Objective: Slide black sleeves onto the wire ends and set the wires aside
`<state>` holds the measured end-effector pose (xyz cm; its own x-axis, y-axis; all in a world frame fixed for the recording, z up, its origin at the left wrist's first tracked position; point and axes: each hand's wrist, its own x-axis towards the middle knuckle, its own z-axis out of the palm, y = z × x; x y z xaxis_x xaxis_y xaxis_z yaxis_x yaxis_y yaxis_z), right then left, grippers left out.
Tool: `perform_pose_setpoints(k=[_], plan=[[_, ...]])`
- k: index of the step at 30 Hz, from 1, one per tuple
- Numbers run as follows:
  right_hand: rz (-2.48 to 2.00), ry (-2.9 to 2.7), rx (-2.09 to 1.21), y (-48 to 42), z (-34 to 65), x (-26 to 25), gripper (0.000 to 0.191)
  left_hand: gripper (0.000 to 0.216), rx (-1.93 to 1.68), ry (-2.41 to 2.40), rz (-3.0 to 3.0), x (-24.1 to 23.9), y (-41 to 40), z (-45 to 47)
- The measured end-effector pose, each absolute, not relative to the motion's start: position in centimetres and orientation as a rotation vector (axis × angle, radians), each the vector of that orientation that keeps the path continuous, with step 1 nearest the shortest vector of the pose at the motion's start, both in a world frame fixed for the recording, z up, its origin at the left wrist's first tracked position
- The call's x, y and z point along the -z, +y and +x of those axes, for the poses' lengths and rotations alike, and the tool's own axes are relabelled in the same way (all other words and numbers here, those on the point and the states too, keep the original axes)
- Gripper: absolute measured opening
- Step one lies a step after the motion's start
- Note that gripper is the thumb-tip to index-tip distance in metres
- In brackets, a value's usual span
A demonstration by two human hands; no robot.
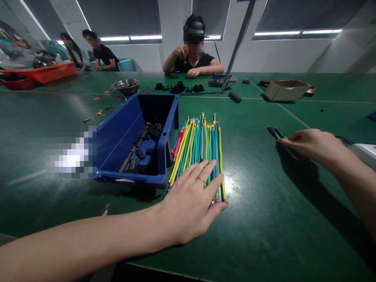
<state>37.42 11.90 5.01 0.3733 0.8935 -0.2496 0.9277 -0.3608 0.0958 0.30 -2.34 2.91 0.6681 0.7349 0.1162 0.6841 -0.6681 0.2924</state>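
My left hand (pixel 194 196), with a ring on one finger, lies flat and spread over the lower ends of a row of cable pieces (pixel 202 137). These wires are yellow, green, blue and red, laid side by side, with metal lugs at their far ends and bare copper at some near ends. Off to the right, my right hand (pixel 311 145) is closed around a slim black-and-green item (pixel 276 133); its exact kind is unclear. Left of the wires stands a blue plastic bin (pixel 132 178) with black pieces (pixel 141 145) inside.
Across the green table (pixel 252 235) sits a person (pixel 195 51). Nearer stand a metal bowl (pixel 126 86), black parts (pixel 179 87) and a cardboard box (pixel 286 91). A slanting pole (pixel 237 47) rises mid-table. Orange trays (pixel 53 73) are far left; a white device (pixel 364 156) is at right.
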Motion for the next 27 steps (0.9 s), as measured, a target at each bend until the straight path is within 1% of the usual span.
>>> perform_pose_setpoints(k=[8, 14, 18, 27], plan=[[2.443, 1.593, 0.227, 12.3, 38.1, -5.0, 0.038, 0.061, -0.290, 1.165, 2.674, -2.8, -2.1, 0.4], [2.511, 1.591, 0.138, 12.1, 38.2, -4.9, 0.039, 0.060, -0.308, 1.163, 2.685, -2.9, -2.1, 0.4], [2.552, 1.591, 0.082, 12.1, 38.2, -4.2, 0.042, 0.060, -0.292, 1.157, 2.692, -2.9, -2.2, 0.4], [2.532, 1.721, 0.117, 12.8, 39.0, -2.2, 0.041, 0.061, -0.296, 1.155, 2.704, -2.8, -2.3, 0.2]])
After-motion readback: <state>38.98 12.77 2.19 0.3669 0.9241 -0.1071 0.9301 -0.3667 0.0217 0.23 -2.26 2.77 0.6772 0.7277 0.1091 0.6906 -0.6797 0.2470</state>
